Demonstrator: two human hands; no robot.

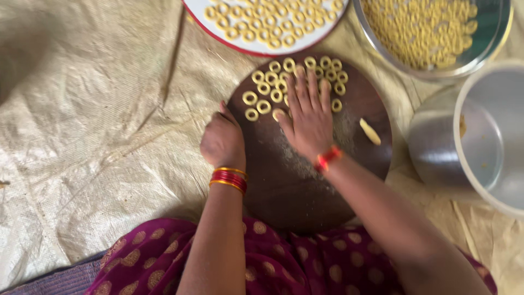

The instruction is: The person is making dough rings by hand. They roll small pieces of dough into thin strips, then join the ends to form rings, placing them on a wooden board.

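**Dough rings on a round board, both hands down**

Woven sacking, pale tan and creased, covers the floor under everything.

Dark brown round wooden board [305, 186] lies flat at centre, smooth w/ a dusty floury patch in the middle. Right hand [308, 117] lies palm-down on it, fingers spread and flat, fingertips over the cluster of small dough rings [263, 97]; pinches nothing. Whether it presses a piece under the palm: can't tell. Rings are pale yellow, matte, roughly circular, packed along the board's far edge, several touching one another. One short unrolled dough stick [370, 131] lies alone on the board's right part, apart from the hand.

Left hand [221, 141] is curled into a loose fist at the board's left rim, knuckles up; what's inside it, if anything, is hidden. Red and gold bangles on that wrist, red band on the other.

Outward: white round plate w/ red rim [262, 50] just beyond the board, top edge, filled w/ more rings in one layer. Clear bowl [499, 38] top right, heaped w/ rings. Shiny metal pot [436, 142] at right, just beside the board's edge. Maroon cloth w/ gold dots [284, 257] at bottom, touching the board's near edge.

Open room: bare sacking to the left, wide; right side crowded by vessels.
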